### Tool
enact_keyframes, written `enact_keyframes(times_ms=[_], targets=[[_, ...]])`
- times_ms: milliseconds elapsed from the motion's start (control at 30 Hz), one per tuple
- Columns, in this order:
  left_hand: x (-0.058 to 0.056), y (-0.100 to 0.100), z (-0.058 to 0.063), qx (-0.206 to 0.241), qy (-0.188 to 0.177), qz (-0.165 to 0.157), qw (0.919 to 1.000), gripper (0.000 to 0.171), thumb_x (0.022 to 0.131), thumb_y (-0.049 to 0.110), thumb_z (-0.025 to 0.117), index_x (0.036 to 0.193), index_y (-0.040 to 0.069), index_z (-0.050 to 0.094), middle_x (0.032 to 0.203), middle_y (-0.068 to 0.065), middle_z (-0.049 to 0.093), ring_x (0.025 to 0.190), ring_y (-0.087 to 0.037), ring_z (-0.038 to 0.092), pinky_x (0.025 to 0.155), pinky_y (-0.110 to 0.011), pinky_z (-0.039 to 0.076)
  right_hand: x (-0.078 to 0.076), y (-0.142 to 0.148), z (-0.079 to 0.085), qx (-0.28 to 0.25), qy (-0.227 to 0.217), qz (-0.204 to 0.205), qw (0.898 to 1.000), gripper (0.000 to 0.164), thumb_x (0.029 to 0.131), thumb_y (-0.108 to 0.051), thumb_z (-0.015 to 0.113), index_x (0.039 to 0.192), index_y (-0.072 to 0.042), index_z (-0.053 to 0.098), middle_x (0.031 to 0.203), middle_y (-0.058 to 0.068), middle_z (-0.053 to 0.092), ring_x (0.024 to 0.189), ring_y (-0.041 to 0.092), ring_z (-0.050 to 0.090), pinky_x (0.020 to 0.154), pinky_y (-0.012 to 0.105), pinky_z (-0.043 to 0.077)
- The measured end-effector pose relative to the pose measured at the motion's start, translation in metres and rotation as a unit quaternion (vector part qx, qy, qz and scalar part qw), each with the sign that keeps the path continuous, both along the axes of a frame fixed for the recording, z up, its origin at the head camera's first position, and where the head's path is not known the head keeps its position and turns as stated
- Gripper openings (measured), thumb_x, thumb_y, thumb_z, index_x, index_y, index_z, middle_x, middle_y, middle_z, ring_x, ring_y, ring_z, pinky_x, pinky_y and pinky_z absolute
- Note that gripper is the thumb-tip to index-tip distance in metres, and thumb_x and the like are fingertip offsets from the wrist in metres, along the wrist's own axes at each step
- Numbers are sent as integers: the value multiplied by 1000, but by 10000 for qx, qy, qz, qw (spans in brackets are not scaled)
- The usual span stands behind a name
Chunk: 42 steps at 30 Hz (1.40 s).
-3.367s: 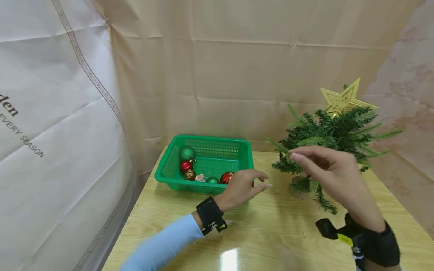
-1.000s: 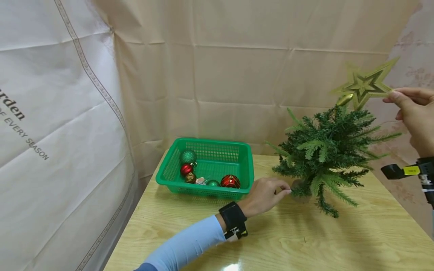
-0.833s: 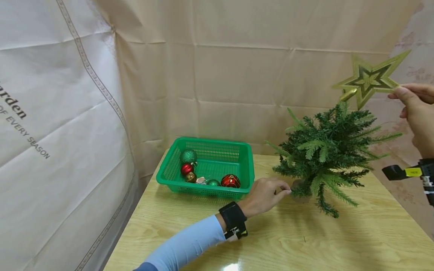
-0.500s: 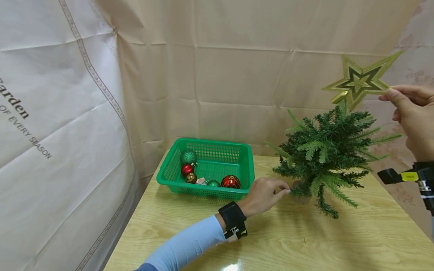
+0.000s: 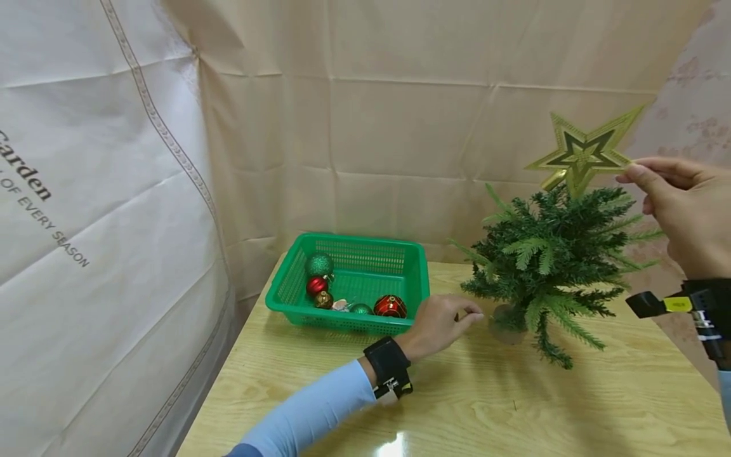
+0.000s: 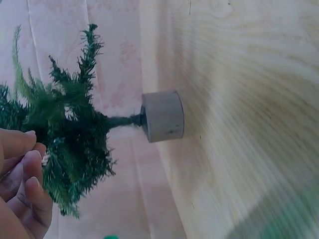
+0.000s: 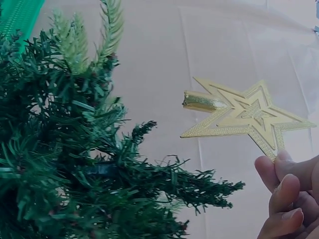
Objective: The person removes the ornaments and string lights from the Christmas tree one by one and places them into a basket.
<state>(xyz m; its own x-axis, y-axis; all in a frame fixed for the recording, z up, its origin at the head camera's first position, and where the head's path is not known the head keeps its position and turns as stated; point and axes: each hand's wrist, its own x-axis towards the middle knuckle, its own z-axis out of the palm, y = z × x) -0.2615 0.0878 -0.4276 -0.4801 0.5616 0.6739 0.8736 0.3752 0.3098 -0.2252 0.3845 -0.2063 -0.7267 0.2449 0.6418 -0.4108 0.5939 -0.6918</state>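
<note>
My right hand point(image 5: 693, 206) pinches one point of a gold star tree topper point(image 5: 585, 152) between thumb and fingers. In the right wrist view the topper's tube-shaped socket point(image 7: 202, 101) faces the small artificial Christmas tree point(image 7: 75, 149), with a gap between them. The tree point(image 5: 548, 254) stands on the table at the right, and its grey round base point(image 6: 164, 116) shows in the left wrist view. My left hand point(image 5: 440, 322) hovers between the basket and the tree, fingers loosely curled, with nothing visible in them. Its fingertips are a little apart from the lower branches.
Left of the tree sits a green plastic basket point(image 5: 368, 282). Inside are several baubles, among them a green glitter ball point(image 5: 320, 264), a red ball point(image 5: 316, 285) and a red-and-gold one point(image 5: 391, 306). Beige cloth point(image 5: 400, 139) hangs behind the wooden table point(image 5: 457, 406).
Earlier the star topper sat on the treetop; my right hand has since lifted it off. Over the last half second, the star moved left and down. My left hand drew slightly back from the branches.
</note>
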Motion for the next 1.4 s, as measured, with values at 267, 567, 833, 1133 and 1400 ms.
enact_keyframes(times_ms=[267, 567, 833, 1133, 1400], targets=[[-22, -23, 21, 309, -443, 66, 9985, 17, 102, 23, 68, 109, 13, 79, 98, 1, 76, 57, 3, 46, 55, -13, 35, 1, -1, -8, 216, -308, -290, 9989, 36, 105, -32, 60, 137, -18, 69, 94, -25, 64, 66, 8, 46, 51, 28, 27], [-48, -47, 73, 1397, -829, 74, 9867, 17, 101, 22, 70, 111, 10, 78, 98, -2, 76, 55, -14, 50, 54, -24, 36, 3, -4, -14, 334, -511, 78, 9981, 35, 105, -27, 61, 138, -16, 68, 101, -19, 65, 71, 12, 46, 60, 23, 33], [-45, -41, 97, 1466, -828, -9, 9857, 29, 102, 27, 68, 127, 13, 72, 113, -1, 73, 57, -11, 48, 56, -25, 40, 2, -14, -24, 962, -552, 376, 9931, 32, 105, -29, 61, 133, -15, 70, 107, -3, 69, 76, 18, 49, 64, 24, 37], [-40, -29, 113, 1474, -635, -226, 9868, 26, 102, 27, 67, 123, 12, 75, 106, 0, 73, 57, -13, 45, 57, -25, 37, 1, -24, -35, 1083, -664, 959, 9873, 30, 106, -25, 61, 131, -11, 70, 106, 4, 69, 68, 18, 40, 58, 29, 29], [-36, -24, 112, 1657, -423, -229, 9850, 19, 101, 23, 69, 113, 11, 77, 98, 0, 74, 53, -12, 43, 55, -25, 36, 1, -28, -36, 987, -854, 1142, 9848, 31, 103, -26, 67, 129, -10, 72, 101, -8, 75, 63, 20, 46, 46, 35, 23]])
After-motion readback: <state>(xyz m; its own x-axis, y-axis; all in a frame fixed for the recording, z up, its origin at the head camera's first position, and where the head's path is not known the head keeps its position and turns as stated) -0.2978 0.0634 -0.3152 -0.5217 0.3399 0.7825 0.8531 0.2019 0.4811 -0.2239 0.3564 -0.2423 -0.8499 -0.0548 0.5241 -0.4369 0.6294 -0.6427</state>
